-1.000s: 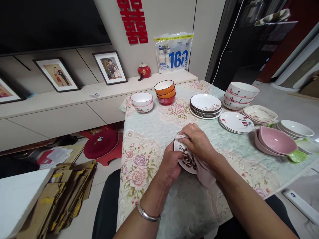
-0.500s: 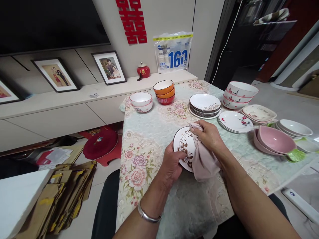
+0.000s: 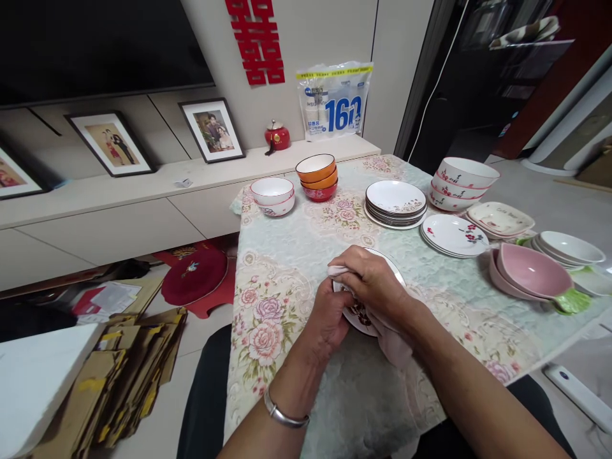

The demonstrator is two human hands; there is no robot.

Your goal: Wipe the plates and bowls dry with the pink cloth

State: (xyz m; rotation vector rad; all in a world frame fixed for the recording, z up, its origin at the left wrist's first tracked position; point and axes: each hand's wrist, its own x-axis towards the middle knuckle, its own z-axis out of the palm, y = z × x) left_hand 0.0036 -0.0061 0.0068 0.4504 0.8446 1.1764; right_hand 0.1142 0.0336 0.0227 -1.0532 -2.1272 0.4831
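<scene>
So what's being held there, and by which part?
The left hand holds the patterned plate by its left edge, thumb over the face. The right hand grips the pink cloth by its bunched upper end.

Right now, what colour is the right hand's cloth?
The cloth is pale pink; head view, only one.

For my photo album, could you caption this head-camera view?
Left hand holding a white, brown-patterned plate, right hand pressing a pale pink cloth to it.
</scene>
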